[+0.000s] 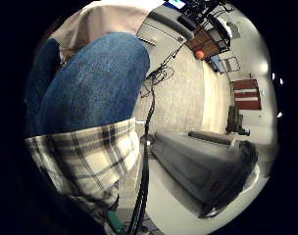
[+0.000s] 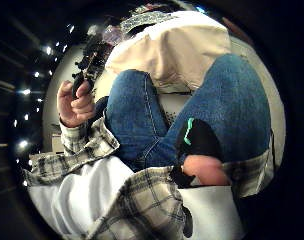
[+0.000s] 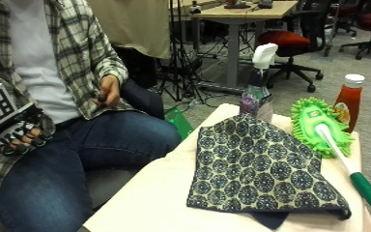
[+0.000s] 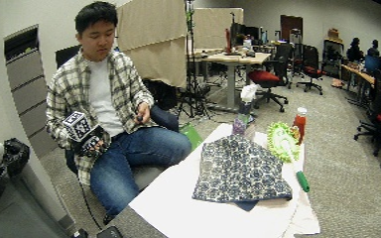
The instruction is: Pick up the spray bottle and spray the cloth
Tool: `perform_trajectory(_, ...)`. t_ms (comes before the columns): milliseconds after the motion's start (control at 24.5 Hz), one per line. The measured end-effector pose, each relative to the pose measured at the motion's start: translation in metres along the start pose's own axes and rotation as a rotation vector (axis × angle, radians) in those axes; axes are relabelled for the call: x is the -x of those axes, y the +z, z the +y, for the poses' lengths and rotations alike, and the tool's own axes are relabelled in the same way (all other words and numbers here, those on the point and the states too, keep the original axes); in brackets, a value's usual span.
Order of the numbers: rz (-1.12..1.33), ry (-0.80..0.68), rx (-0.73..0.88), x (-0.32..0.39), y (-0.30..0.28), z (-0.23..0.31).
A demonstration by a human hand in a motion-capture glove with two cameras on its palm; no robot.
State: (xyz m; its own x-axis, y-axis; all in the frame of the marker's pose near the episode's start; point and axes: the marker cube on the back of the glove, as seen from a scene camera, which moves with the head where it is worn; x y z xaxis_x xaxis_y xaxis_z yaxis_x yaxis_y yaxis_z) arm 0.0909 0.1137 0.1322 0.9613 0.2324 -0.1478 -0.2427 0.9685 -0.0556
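A spray bottle (image 3: 257,87) with a white trigger head stands upright at the far edge of the cream table (image 3: 150,193). In front of it lies the blue patterned cloth (image 3: 259,166), spread flat. My gloved right hand (image 3: 17,137) rests on my right thigh, well away from the table, fingers loosely curled and holding nothing. The wide outside view shows the same: hand (image 4: 91,144) on my lap, bottle (image 4: 245,106) behind the cloth (image 4: 240,168). Both palm views show only my jeans (image 2: 142,115) and plaid shirt (image 1: 85,156). My bare left hand (image 3: 108,92) holds a small dark object.
A green fluffy duster (image 3: 321,126) with a green-tipped handle lies to the right of the cloth. A red sauce bottle (image 3: 348,99) stands behind it. A tripod (image 3: 179,58), a desk and office chairs are beyond the table. A grey bin (image 1: 203,171) stands beside my chair.
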Motion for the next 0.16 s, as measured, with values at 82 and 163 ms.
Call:
perform_trajectory(82, -0.004, 0.021, -0.006, -0.0007, 0.0044, 0.0053)
perform_trajectory(163, -0.009, 0.037, -0.011, -0.0025, 0.0058, 0.0058)
